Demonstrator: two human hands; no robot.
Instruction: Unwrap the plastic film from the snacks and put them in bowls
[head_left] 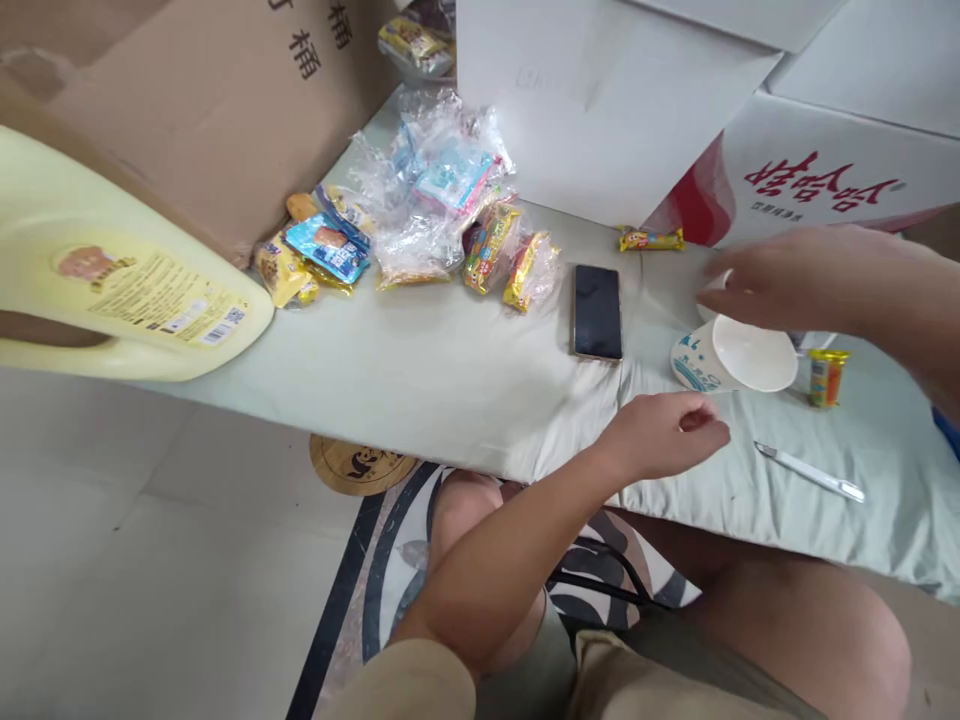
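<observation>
My left hand [671,435] hovers over the cloth edge with its fingers curled together; what they hold, if anything, is hidden. My right hand [780,275] is smeared by motion above a white paper cup [694,360] with blue-green print, which is tipped with its mouth toward the right. Another white cup [712,290] shows partly behind it, under my right fingers. Right of the cup is a small yellow-and-red snack packet [826,378]. A white-handled craft knife [814,473] lies on the cloth in front of it, to the right of my left hand.
On the cloth-covered table [450,350] lie a black phone [597,312], a yellow packet [651,239], and a heap of snack packets and clear wrappers [442,190]. A pale yellow jug [135,270] stands at left. Brown [187,110] and white cartons [607,110] line the back.
</observation>
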